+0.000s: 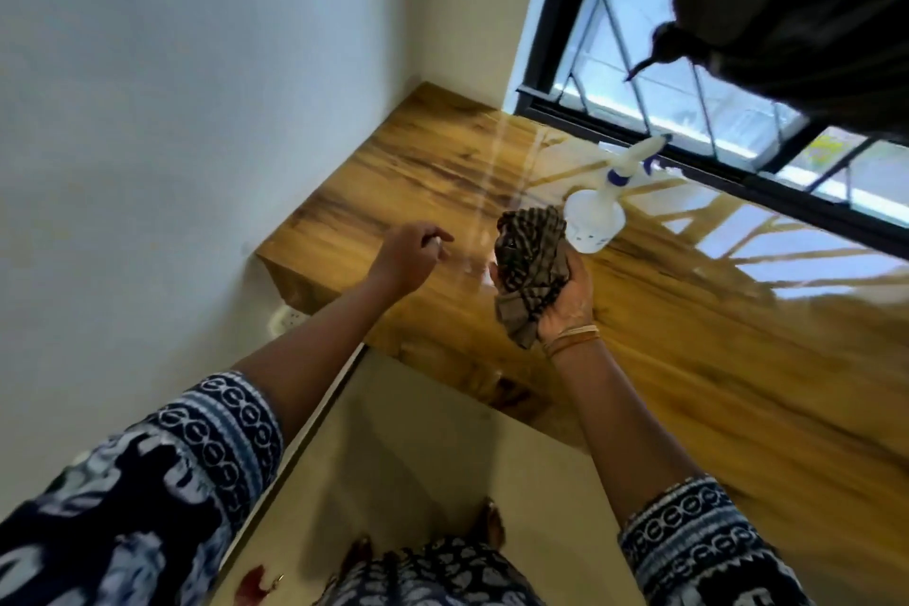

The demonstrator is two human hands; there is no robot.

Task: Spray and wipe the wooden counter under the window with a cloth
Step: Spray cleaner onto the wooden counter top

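Note:
The glossy wooden counter (pixel 433 172) runs under the window (pixel 639 79) from the left wall to the right edge of view. A white spray bottle (pixel 592 219) with a blue collar stands on it near the window. My right hand (pixel 560 295) is held palm up over the counter, just in front of the bottle, and grips a bunched brown striped cloth (pixel 529 261). My left hand (pixel 410 256) hovers over the counter's left part, fingers loosely curled, holding nothing that I can see.
A white wall (pixel 196 113) closes the counter's left end. A dark curtain (pixel 797 5) hangs bunched at the upper right over the window. A wall socket (pixel 287 320) sits under the counter's left end. Beige floor (pixel 418 467) lies below.

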